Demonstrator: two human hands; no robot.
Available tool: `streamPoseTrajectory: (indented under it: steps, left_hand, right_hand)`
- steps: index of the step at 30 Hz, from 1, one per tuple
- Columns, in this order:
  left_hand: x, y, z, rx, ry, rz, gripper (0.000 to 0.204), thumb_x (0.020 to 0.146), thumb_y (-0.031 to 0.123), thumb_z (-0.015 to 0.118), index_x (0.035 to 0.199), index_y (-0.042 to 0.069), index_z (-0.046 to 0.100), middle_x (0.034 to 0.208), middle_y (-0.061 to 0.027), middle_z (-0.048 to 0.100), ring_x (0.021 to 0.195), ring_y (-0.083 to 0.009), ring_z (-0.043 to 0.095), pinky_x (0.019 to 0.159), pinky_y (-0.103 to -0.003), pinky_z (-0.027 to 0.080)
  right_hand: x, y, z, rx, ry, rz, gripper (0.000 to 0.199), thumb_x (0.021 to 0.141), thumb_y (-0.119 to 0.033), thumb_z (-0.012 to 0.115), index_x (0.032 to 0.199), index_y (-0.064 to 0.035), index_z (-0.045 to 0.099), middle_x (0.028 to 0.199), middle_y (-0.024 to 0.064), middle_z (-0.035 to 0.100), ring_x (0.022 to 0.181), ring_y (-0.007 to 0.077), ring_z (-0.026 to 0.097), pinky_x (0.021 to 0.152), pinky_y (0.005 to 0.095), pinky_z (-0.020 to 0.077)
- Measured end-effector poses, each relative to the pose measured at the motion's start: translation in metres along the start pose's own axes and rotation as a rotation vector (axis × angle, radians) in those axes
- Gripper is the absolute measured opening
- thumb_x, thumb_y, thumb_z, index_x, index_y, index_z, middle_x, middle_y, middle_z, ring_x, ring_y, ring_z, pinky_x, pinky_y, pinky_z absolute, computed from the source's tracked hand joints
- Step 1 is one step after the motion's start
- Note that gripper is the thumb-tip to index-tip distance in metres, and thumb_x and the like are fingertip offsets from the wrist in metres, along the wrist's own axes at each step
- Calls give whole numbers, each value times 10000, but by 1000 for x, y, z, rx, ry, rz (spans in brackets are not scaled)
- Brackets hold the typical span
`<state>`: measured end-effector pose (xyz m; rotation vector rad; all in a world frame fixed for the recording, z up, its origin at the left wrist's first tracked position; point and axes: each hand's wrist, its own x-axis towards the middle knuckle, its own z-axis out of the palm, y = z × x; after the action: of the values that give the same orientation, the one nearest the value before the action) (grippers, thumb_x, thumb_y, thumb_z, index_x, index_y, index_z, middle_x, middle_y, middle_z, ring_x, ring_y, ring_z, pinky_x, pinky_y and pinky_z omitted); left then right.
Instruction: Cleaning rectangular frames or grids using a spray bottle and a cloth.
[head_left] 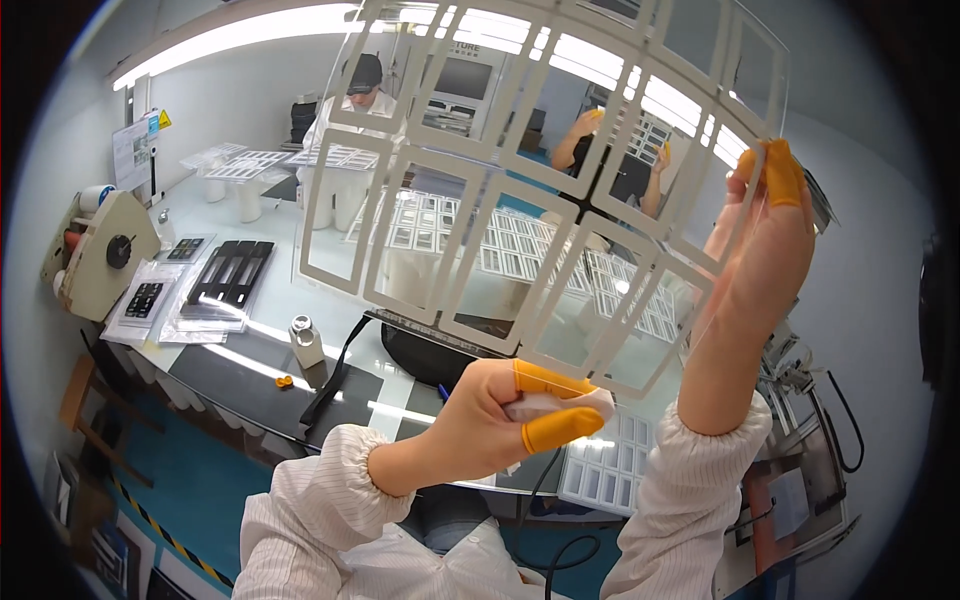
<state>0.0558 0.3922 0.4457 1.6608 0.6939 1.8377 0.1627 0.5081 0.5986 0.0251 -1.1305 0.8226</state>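
Note:
My right hand (760, 250) holds up a large clear sheet (520, 180) printed with several white rectangular frames, gripping its right edge with orange finger cots on the fingertips. The sheet is raised toward the ceiling lights and fills the upper middle of the head view. My left hand (500, 420), also wearing orange finger cots, pinches a small white wipe (560, 405) just below the sheet's lower edge. Both forearms are in white striped sleeves.
A glass-topped table (270, 300) carries black trays (232, 270), bagged parts (145, 305), a small bottle (305, 340) and a tape dispenser (105, 255). A white tray of cells (610, 465) lies below my hands. Two other people (365, 95) work at the far benches.

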Motion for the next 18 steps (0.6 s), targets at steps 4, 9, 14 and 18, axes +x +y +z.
streamPoseTrajectory:
  steps: [4,9,14,18]
  left_hand:
    - [-9,1,-3,71,1,-67,312,732,154,690,987,-1,599,857,-52,617,731,-87,567,668,-168,436]
    - [-15,3,-16,-30,43,-183,337,723,176,701,976,-19,596,862,-70,612,746,-88,560,669,-175,437]
    - [-6,1,-20,-99,-40,-184,491,671,210,751,1050,-26,546,992,-90,547,844,-113,529,744,-207,423]
    - [13,8,-8,-330,-70,20,546,675,186,742,1122,-10,495,996,-75,530,871,-129,515,783,-233,411]
  right_hand:
    - [-6,-3,4,-13,19,37,262,821,-76,446,1056,15,519,978,92,539,970,146,518,959,262,346]
    - [-5,0,-3,-22,4,28,264,818,-85,447,1055,9,516,946,86,532,948,141,520,946,258,359]
    - [-7,3,-6,-52,-58,15,267,817,-86,413,1043,6,521,917,76,518,902,133,520,919,250,372]
    - [-7,3,-7,17,-61,91,251,818,-82,404,1007,8,543,884,69,537,855,127,516,871,240,387]
